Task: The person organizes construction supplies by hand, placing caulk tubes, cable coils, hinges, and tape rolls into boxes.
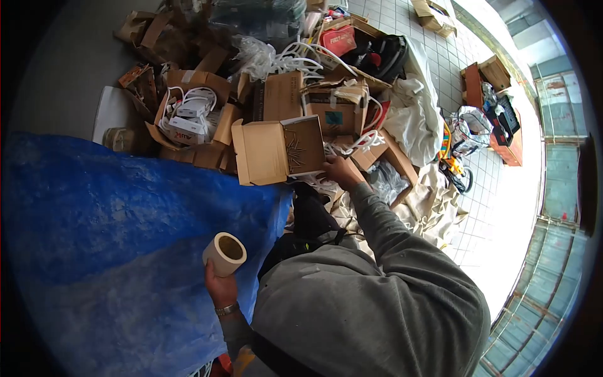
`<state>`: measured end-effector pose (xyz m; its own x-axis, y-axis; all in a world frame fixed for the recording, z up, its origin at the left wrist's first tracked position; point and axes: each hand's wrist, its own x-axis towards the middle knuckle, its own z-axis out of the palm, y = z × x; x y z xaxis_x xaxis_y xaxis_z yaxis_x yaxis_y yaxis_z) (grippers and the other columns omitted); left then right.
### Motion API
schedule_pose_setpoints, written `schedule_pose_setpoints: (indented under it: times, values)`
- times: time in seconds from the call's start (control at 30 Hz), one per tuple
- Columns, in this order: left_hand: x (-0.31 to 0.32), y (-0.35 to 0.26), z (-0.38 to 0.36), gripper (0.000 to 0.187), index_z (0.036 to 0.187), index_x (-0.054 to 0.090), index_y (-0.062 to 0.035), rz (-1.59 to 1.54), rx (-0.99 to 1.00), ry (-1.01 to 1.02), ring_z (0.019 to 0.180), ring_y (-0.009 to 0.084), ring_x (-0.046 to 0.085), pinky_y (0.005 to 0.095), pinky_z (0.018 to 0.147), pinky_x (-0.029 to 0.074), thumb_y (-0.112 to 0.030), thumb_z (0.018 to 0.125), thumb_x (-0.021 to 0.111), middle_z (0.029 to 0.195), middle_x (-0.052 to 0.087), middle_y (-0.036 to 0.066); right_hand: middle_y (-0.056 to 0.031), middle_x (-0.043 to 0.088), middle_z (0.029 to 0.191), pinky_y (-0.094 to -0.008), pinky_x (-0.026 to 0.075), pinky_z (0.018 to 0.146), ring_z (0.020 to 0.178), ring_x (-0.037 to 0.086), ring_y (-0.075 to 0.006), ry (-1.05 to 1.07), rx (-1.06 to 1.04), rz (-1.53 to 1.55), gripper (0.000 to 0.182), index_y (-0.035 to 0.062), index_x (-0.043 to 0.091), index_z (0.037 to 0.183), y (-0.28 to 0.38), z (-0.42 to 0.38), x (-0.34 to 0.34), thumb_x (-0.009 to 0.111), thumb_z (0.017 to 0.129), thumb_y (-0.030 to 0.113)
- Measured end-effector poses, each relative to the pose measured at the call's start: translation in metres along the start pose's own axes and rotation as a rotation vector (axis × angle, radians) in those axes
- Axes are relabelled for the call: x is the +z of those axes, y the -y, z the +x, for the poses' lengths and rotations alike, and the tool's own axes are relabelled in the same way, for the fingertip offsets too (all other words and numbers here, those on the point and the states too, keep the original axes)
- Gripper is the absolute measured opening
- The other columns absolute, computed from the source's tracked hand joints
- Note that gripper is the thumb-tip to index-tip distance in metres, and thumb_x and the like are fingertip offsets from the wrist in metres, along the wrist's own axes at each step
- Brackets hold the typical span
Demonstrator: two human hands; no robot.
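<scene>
My left hand (221, 288) is closed round a wide roll of pale tape (224, 254), held over the blue tarp (125, 207). Farther forward, my right hand (342, 173) grips the right edge of a small open cardboard box (264, 152), its fingers partly hidden. The lid of this box is folded out to the left. Several long nails or screws (294, 151) lie loose inside it.
Beyond the box is a heap of cartons. One holds white devices with cables (191, 113); another has a red pouch (338, 41) and a black bag (388, 56). White cloth (411, 119) lies to the right, near a red case (507, 151) on tiles.
</scene>
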<state>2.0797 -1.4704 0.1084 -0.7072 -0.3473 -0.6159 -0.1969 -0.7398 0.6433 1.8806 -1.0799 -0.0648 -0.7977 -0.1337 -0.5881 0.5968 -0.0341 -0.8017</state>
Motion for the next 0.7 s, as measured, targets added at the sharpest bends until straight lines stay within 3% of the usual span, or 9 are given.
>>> schedule_pose_setpoints:
  times: [0.07, 0.1, 0.2, 0.3, 0.37, 0.4, 0.47, 0.5, 0.7]
  values:
    - [-0.002, -0.003, -0.024, 0.045, 0.135, 0.047, 0.0023, 0.454, 0.195, 0.221, 0.119, 0.025, 0.056, 0.0397, 0.101, 0.045, -0.024, 0.099, 0.049, 0.128, 0.055, 0.016, -0.0115, 0.069, 0.104, -0.0304, 0.061, 0.068, 0.087, 0.071, -0.0203, 0.018, 0.042, 0.105, 0.027, -0.0039, 0.061, 0.118, 0.0, -0.054, 0.002, 0.055, 0.098, 0.013]
    - [0.005, -0.008, -0.037, 0.051, 0.14, 0.042, 0.0016, 0.483, 0.188, 0.354, 0.125, 0.0271, 0.051, 0.0428, 0.102, 0.045, -0.016, 0.094, 0.05, 0.132, 0.052, 0.015, -0.0111, 0.068, 0.109, -0.0315, 0.061, 0.074, 0.097, 0.069, -0.0207, 0.066, 0.037, 0.069, 0.028, -0.0029, 0.058, 0.12, -0.019, -0.065, -0.002, 0.054, 0.098, 0.012]
    - [0.057, -0.011, -0.079, 0.05, 0.132, 0.048, 0.0044, 0.59, 0.31, 0.522, 0.118, 0.0234, 0.055, 0.0394, 0.099, 0.046, -0.017, 0.089, 0.06, 0.124, 0.058, 0.013, -0.0105, 0.066, 0.113, -0.0332, 0.061, 0.078, 0.095, 0.069, -0.0207, 0.13, 0.001, 0.26, 0.029, -0.0016, 0.054, 0.124, -0.005, -0.144, 0.021, 0.053, 0.098, 0.01]
    - [0.111, -0.006, -0.116, 0.049, 0.13, 0.05, 0.004, 0.881, 0.326, 0.761, 0.108, 0.028, 0.058, 0.0427, 0.094, 0.048, -0.011, 0.086, 0.065, 0.115, 0.061, 0.014, -0.0139, 0.06, 0.126, -0.0363, 0.059, 0.087, 0.107, 0.065, -0.0227, 0.209, -0.066, 0.267, 0.048, -0.0014, 0.045, 0.137, 0.011, -0.216, 0.039, 0.056, 0.091, 0.005]
    - [0.138, 0.007, -0.132, 0.04, 0.119, 0.057, 0.0018, 1.533, 0.944, 0.816, 0.098, 0.0329, 0.058, 0.0467, 0.092, 0.045, -0.008, 0.082, 0.068, 0.105, 0.062, 0.015, -0.0157, 0.056, 0.132, -0.0345, 0.054, 0.094, 0.117, 0.058, -0.0222, 0.261, -0.143, 0.234, 0.06, -0.0014, 0.039, 0.142, 0.01, -0.249, 0.049, 0.057, 0.086, 0.002]
    - [0.147, 0.015, -0.134, 0.04, 0.119, 0.057, 0.0018, 1.531, 0.947, 0.862, 0.098, 0.0329, 0.058, 0.0467, 0.092, 0.045, -0.008, 0.082, 0.068, 0.105, 0.062, 0.015, -0.0162, 0.054, 0.134, -0.0328, 0.052, 0.097, 0.122, 0.055, -0.0215, 0.252, -0.164, 0.17, 0.065, -0.0011, 0.036, 0.145, 0.002, -0.257, 0.051, 0.057, 0.083, 0.0]
    - [0.162, 0.033, -0.136, 0.03, 0.106, 0.061, -0.0009, 1.828, 1.2, 0.915, 0.094, 0.0354, 0.057, 0.0483, 0.092, 0.042, -0.009, 0.079, 0.07, 0.099, 0.061, 0.015, -0.016, 0.057, 0.129, -0.0342, 0.055, 0.092, 0.115, 0.059, -0.0223, 0.249, -0.196, 0.26, 0.064, -0.0007, 0.035, 0.145, -0.002, -0.282, 0.054, 0.057, 0.085, 0.0]
    - [0.167, 0.04, -0.141, 0.026, 0.101, 0.061, -0.0017, 1.973, 1.085, 0.95, 0.098, 0.0324, 0.058, 0.048, 0.096, 0.04, -0.008, 0.078, 0.07, 0.098, 0.061, 0.013, -0.0158, 0.059, 0.124, -0.0356, 0.058, 0.086, 0.109, 0.063, -0.0232, 0.277, -0.221, 0.331, 0.063, -0.0003, 0.034, 0.144, -0.002, -0.297, 0.055, 0.058, 0.086, 0.0]
    - [0.163, 0.102, -0.163, 0.029, 0.105, 0.061, -0.0008, 2.054, 1.187, 1.2, 0.108, 0.0321, 0.056, 0.0531, 0.105, 0.036, -0.012, 0.079, 0.071, 0.105, 0.061, 0.014, -0.0156, 0.06, 0.123, -0.0342, 0.055, 0.09, 0.109, 0.062, -0.0229, 0.194, -0.258, 0.524, 0.068, 0.0002, 0.033, 0.146, -0.035, -0.353, 0.04, 0.06, 0.083, -0.001]
